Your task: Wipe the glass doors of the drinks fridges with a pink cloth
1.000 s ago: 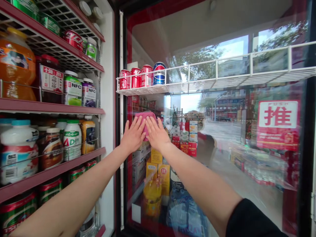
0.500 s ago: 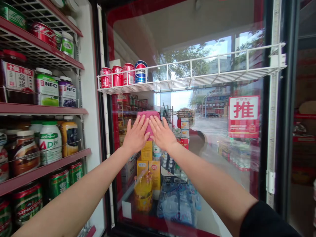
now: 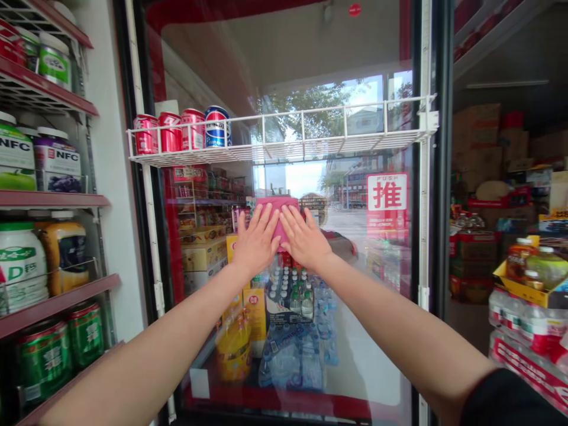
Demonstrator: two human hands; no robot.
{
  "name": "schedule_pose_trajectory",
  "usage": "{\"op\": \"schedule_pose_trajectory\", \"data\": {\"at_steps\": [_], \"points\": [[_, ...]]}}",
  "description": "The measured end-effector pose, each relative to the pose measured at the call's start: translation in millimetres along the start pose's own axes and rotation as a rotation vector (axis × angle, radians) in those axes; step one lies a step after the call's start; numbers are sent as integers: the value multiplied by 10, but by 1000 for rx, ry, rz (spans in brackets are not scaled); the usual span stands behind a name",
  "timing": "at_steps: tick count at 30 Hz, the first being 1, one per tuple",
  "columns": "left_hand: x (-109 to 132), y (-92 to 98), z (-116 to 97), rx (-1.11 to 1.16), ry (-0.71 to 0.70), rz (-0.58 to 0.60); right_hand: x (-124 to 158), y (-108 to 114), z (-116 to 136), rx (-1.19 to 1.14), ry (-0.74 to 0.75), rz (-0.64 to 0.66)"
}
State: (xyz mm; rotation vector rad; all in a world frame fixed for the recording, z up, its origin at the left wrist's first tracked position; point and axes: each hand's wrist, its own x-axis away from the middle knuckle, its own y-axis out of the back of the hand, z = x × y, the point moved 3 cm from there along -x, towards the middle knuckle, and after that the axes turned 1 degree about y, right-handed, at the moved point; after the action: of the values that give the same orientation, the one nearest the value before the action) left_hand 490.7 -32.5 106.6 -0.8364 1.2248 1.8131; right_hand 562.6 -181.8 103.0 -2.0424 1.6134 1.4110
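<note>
A folded pink cloth (image 3: 278,207) lies flat against the glass door (image 3: 284,53), below the white wire rack (image 3: 326,145). My left hand (image 3: 256,239) rests on the cloth's left part, its fingers spread. On the right part lies my right hand (image 3: 305,238), also with fingers stretched out. The two hands are side by side with their thumbs close together. Most of the cloth's lower part is hidden behind them.
Four cans stand at the rack's left end, one a blue can (image 3: 217,126). Stocked fridge shelves (image 3: 53,198) line the left. A push sign (image 3: 387,204) is on the glass. Bottle packs (image 3: 528,322) stand at the right, beyond the door's frame (image 3: 440,177).
The view has turned right, so the door and shelves appear further left and more goods show at the right. Both hands and the cloth have moved right across the glass.
</note>
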Motion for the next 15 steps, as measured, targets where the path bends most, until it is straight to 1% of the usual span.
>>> {"op": "schedule_pose_trajectory", "data": {"at_steps": [8,15], "points": [[-267,-33,-618,67,-42,-15,464,110,-536,57,-22,10],[-509,7,-1185,132,-85,-26,879,317,-985,130,-70,60]]}}
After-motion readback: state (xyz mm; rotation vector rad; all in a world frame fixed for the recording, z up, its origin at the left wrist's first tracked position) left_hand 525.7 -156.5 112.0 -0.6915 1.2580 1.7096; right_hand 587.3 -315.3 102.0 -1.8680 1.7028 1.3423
